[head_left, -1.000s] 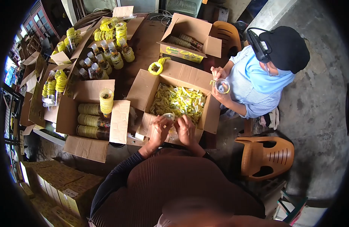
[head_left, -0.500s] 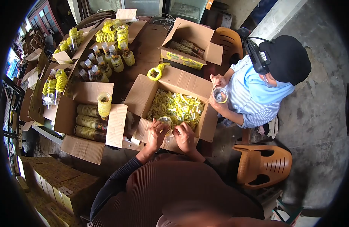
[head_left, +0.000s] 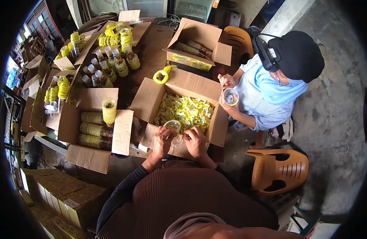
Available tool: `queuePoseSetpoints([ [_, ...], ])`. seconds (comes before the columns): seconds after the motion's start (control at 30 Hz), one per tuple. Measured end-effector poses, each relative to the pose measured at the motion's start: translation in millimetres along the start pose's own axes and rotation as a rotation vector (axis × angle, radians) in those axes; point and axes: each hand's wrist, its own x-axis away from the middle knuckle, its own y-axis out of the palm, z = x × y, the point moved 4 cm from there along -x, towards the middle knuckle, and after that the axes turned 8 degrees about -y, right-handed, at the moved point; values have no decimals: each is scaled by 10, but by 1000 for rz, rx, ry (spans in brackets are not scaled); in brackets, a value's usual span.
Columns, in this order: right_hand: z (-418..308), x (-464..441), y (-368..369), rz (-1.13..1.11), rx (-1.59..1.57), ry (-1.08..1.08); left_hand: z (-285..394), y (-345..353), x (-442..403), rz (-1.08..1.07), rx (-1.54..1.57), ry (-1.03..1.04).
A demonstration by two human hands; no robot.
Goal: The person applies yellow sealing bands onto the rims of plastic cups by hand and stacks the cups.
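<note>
My left hand (head_left: 163, 140) is closed around a clear plastic cup (head_left: 173, 125), its round mouth tilted up, at the near edge of an open carton (head_left: 151, 99). To the right of the cup, my right hand (head_left: 194, 142) has its fingers pinched together; what is between them I cannot make out. A sheet or film of clear plastic shows faintly between the two hands. Small yellow-and-white packets (head_left: 184, 110) fill the carton beyond my fingers.
At the right a co-worker (head_left: 267, 89) holds another clear cup (head_left: 230, 96). A left-hand carton (head_left: 88, 95) contains stacked cups, with a tall cup stack (head_left: 109, 109) beside its flap. Several filled cups (head_left: 100, 71) stand further back. An orange chair (head_left: 277, 171) is at the right.
My right hand has moved slightly away from the cup, widening the gap between my hands. My left hand keeps its hold. The co-worker's cup is turned more toward me.
</note>
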Motion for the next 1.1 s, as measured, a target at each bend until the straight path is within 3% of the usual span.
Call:
queuePoseSetpoints([
  [0.23, 147, 5, 86, 30, -42, 136, 17, 26, 74, -73, 94, 79],
  [0.4, -44, 66, -7, 93, -26, 82, -93, -47, 53, -13, 48, 29],
  [0.57, -85, 115, 50, 17, 73, 12, -40, -55, 109, -99, 65, 79],
  [0.63, -9, 123, 71, 3, 113, 47, -20, -35, 131, -143, 90, 90],
  [0.73, 151, 162, 92, 65, -78, 203, 18, -1, 133, -169, 143, 164],
  [0.97, -118, 163, -12, 14, 28, 12, 50, 1, 76, -168, 125, 197],
  [1.1, -151, 166, -70, 40, -5, 63, 1, 24, 91, -173, 30, 123],
])
